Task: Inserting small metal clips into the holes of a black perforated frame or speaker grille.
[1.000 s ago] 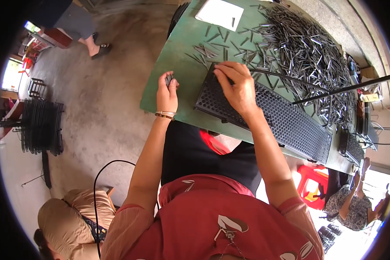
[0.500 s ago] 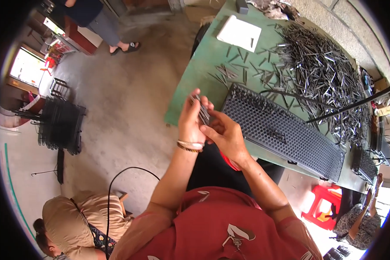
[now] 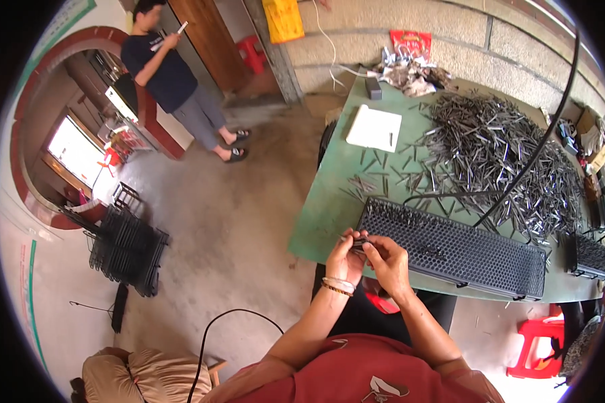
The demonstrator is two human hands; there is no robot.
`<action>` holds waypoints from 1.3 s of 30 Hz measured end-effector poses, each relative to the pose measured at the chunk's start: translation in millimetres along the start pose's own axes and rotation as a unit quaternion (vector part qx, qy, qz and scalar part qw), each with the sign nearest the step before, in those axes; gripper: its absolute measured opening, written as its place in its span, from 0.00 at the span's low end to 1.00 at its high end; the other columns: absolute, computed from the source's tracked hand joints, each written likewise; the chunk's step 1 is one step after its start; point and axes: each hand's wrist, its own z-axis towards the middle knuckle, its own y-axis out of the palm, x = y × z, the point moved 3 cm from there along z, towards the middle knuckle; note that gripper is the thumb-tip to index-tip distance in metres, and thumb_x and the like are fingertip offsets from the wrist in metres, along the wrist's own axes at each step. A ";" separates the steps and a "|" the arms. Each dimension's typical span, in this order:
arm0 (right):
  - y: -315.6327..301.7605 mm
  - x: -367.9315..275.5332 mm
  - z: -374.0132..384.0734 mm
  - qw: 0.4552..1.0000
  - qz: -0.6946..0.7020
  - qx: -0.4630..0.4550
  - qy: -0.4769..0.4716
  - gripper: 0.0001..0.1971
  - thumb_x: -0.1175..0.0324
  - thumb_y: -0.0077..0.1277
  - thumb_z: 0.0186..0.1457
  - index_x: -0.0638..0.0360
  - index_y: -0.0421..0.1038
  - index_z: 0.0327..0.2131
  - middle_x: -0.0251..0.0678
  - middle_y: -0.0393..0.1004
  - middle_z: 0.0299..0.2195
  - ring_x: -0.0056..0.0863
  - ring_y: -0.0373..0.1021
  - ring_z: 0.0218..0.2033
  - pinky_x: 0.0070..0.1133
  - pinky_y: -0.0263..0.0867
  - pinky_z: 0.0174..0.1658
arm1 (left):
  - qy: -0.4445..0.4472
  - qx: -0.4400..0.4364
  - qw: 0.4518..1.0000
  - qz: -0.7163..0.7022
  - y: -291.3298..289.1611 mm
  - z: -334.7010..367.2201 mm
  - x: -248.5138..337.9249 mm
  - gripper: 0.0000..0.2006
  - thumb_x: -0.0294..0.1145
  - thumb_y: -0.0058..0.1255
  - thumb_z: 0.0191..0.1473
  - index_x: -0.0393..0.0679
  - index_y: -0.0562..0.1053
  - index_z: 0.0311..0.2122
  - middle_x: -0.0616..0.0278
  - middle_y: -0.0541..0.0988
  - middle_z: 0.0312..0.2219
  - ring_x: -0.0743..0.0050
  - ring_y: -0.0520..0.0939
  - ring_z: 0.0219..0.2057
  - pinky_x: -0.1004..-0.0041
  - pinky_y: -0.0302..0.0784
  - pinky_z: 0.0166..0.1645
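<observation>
My left hand is closed around a small bunch of thin dark sticks, just off the near edge of the green table. My right hand meets it from the right, with thumb and fingers pinching at the same bunch. Right beside my hands lies a long black tray pierced with rows of round holes. Dark pieces stand in the holes at its far left end and around its middle. Behind the tray spreads a big heap of loose dark sticks, with stray ones scattered to its left.
A white pad and a dark block lie toward the table's far end. A black cable arches over the heap. Under the table's right side stands a red stool. One person stands far left; another sits lower left near stacked black frames.
My view has tilted up, so the wall and the standing person's upper body now show. Both hands stay together on the bunch, now lower in view and closer to the tray.
</observation>
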 end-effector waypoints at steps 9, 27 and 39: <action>-17.8 -33.1 -31.7 0.968 -0.120 0.092 -0.202 0.06 0.74 0.55 0.50 0.64 0.74 0.33 0.37 0.69 0.24 0.25 0.67 0.23 0.20 0.64 0.27 | -0.031 0.009 0.999 -0.013 21.1 -16.4 -16.8 0.05 0.29 0.44 0.57 0.44 0.72 0.37 0.62 0.77 0.36 0.67 0.76 0.45 0.65 0.73 0.48; -29.3 -17.2 -21.6 0.981 -0.011 0.059 -0.182 0.08 0.76 0.50 0.55 0.69 0.72 0.38 0.33 0.67 0.27 0.16 0.66 0.22 0.14 0.62 0.25 | -0.069 0.022 0.995 -0.066 12.2 -25.6 -17.4 0.08 0.27 0.39 0.59 0.34 0.69 0.38 0.49 0.76 0.37 0.58 0.77 0.42 0.63 0.72 0.51; -27.1 3.1 -11.8 0.982 0.015 0.091 -0.163 0.08 0.73 0.51 0.54 0.68 0.73 0.35 0.38 0.70 0.31 0.22 0.68 0.27 0.17 0.65 0.32 | -0.077 0.033 0.989 -0.122 12.2 -17.9 -20.6 0.09 0.27 0.39 0.59 0.32 0.70 0.38 0.48 0.76 0.37 0.57 0.76 0.41 0.62 0.71 0.52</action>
